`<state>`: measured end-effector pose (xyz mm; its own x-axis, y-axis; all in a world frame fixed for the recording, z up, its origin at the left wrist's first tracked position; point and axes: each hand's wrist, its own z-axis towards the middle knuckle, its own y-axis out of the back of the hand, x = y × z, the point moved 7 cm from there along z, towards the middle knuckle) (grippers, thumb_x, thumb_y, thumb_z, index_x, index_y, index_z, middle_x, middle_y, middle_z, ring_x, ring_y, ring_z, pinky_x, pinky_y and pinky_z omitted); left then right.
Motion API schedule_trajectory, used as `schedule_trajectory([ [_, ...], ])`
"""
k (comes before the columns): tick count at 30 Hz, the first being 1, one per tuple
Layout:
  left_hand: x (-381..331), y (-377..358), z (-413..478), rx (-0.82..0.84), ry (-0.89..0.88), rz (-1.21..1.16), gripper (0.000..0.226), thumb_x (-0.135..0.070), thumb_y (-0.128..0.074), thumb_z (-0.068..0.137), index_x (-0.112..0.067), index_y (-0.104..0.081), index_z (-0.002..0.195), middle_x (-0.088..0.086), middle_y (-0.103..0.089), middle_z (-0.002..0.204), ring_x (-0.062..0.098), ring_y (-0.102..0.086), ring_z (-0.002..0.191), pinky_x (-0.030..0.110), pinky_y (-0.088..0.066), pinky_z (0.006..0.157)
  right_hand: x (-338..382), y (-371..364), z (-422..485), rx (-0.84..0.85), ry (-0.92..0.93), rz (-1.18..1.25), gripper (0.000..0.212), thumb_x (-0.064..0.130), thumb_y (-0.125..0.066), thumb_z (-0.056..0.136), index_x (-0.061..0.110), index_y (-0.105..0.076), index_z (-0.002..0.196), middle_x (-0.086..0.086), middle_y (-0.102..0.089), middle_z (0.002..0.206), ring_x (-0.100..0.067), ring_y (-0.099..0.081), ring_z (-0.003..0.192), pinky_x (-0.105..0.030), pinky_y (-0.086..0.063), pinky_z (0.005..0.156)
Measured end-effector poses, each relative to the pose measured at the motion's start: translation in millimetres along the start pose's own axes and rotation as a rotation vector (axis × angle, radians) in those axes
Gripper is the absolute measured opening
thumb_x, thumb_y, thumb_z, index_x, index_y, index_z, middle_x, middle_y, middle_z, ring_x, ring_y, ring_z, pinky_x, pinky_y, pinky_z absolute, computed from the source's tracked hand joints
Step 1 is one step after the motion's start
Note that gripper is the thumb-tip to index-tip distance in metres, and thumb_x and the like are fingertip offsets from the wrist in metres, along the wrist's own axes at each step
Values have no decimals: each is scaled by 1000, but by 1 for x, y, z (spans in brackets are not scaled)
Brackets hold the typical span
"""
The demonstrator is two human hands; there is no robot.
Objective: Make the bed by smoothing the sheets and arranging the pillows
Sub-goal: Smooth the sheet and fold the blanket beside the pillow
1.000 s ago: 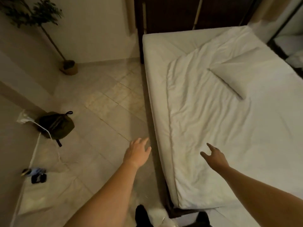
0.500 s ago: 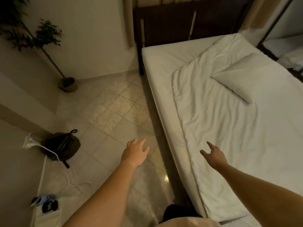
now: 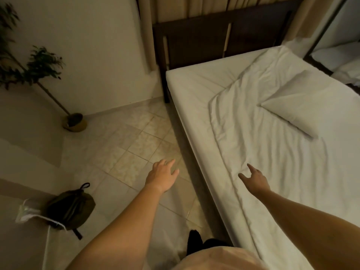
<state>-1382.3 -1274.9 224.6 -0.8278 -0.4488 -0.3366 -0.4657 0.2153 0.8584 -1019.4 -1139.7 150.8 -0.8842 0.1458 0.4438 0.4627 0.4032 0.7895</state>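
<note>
A bed with a white fitted sheet [image 3: 187,90] fills the right half of the view. A wrinkled white duvet [image 3: 272,156] lies over it, its left edge folded back from the mattress side. One white pillow [image 3: 303,106] rests on the duvet toward the far right. My left hand [image 3: 162,176] hovers over the tiled floor beside the bed, fingers spread and holding nothing. My right hand [image 3: 255,179] reaches over the duvet's left edge, fingers loosely extended, holding nothing.
A dark wooden headboard [image 3: 224,41] stands at the far end, with curtains behind it. A potted plant [image 3: 74,121] sits by the wall at left. A dark bag [image 3: 72,207] and a white cable [image 3: 46,230] lie on the tiled floor at lower left.
My view has tilted up and shifted along the bed's side toward the headboard. Both hands stay outstretched and holding nothing, the right still above the duvet edge.
</note>
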Motion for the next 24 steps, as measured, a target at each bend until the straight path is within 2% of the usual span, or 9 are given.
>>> schedule_trajectory([
  [9, -8, 89, 176, -11, -149, 44, 59, -52, -43, 103, -31, -36, 157, 3, -39, 158, 30, -31, 145, 44, -35, 117, 102, 22, 101, -70, -62, 91, 76, 57, -57, 94, 26, -30, 158, -11, -40, 157, -36, -50, 133, -46, -45, 108],
  [18, -13, 159, 369, 126, -341, 165, 58, -54, -41, 103, -32, -35, 157, 0, -37, 158, 29, -34, 142, 47, -40, 113, 180, 23, 200, -193, -275, 213, 75, 57, -56, 95, 28, -29, 158, -12, -37, 159, -35, -54, 129, -45, -45, 107],
  [24, -22, 206, 493, 195, -400, 258, 55, -52, -40, 103, -33, -38, 155, 1, -36, 158, 29, -33, 143, 47, -41, 112, 222, 21, 242, -270, -402, 256, 74, 56, -57, 95, 26, -31, 158, -11, -38, 159, -34, -42, 142, -46, -36, 116],
])
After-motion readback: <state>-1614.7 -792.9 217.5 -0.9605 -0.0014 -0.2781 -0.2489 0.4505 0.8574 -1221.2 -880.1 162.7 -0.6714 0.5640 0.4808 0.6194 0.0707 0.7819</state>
